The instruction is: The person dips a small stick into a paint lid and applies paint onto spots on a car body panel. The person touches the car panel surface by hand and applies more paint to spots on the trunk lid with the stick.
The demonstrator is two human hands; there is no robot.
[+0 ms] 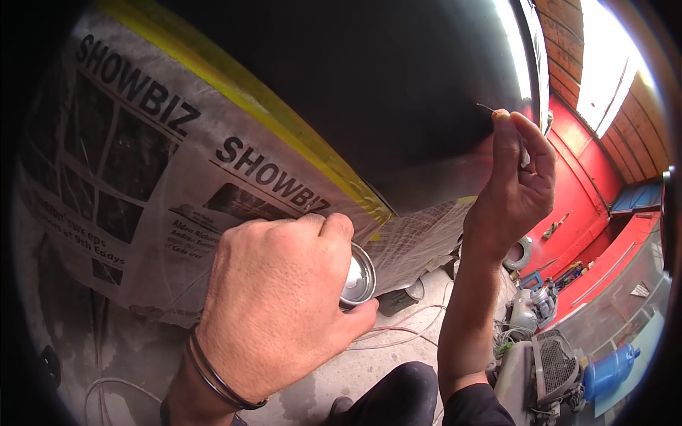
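My left hand is wrapped around a small round metal can, whose silver end shows beside the thumb. My right hand is raised, with thumb and forefinger pinching a thin, dark wire-like piece. Its tip points left, close to a glossy black panel; whether it touches the panel I cannot tell. Something small and pale shows between the fingers of the right hand. Yellow masking tape runs along the panel's lower edge, and newspaper sheets hang below it.
Hoses trail over the concrete floor near a dark bucket. Toward the right are a red wall, a machine with a mesh guard and a blue water jug. My knee is at the bottom.
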